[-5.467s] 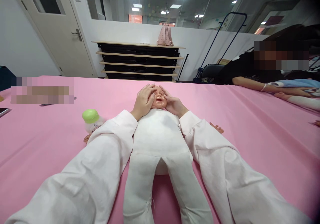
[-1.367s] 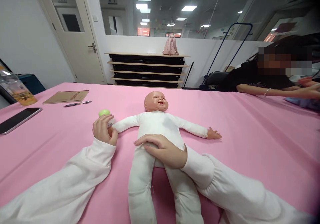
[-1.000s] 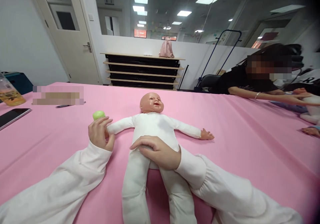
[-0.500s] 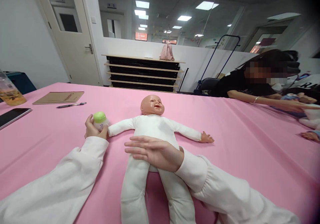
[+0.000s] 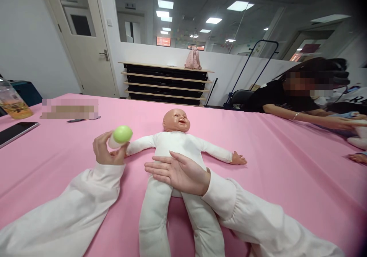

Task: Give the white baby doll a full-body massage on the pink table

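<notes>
A small white bottle with a rounded green cap is gripped in my left hand, tilted so the cap leans right. Its label is turned out of sight. That hand is beside the right-hand end of a baby doll's arm, hiding part of the doll's small hand. The doll lies on its back, arms spread, with a white cloth body and a bare plastic head. Over its belly, my right hand is open, palm turned up and fingers stretched to the left, holding nothing.
A pink cloth covers the table. At the left are a phone, a drink bottle, a pen and a blurred-out flat item. Across on the right, a person in black reaches over the table. Shelving stands behind.
My left hand has lifted the bottle slightly and tipped it to the right. My right hand has rolled so its palm faces more upward, with the thumb raised. The doll has stayed put.
</notes>
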